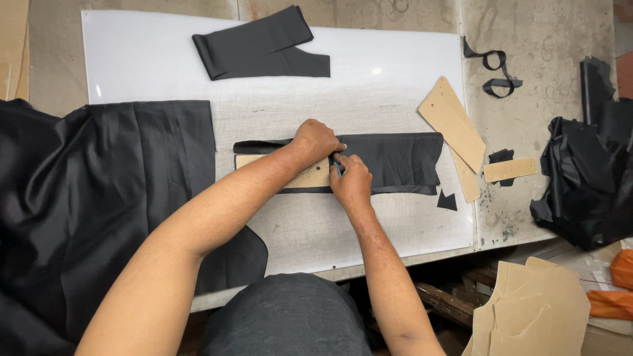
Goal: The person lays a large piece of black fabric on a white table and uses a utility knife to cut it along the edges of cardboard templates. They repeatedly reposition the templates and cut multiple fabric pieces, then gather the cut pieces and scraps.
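Note:
My left hand [315,140] presses flat on a tan cardboard pattern piece [311,178] that lies on a strip of black fabric [395,161] in the middle of a white cutting mat [158,59]. My right hand [351,181] sits just right of the pattern's end, fingers closed around a small teal tool [337,166] whose tip touches the fabric at the pattern's edge. The two hands touch each other.
A large black cloth [86,198] drapes over the table's left side. A folded black piece [260,46] lies at the back. Cardboard patterns [455,128] and fabric scraps [446,200] lie at right; a black pile [587,178] sits far right; more cardboard patterns [534,310] lie below the table edge.

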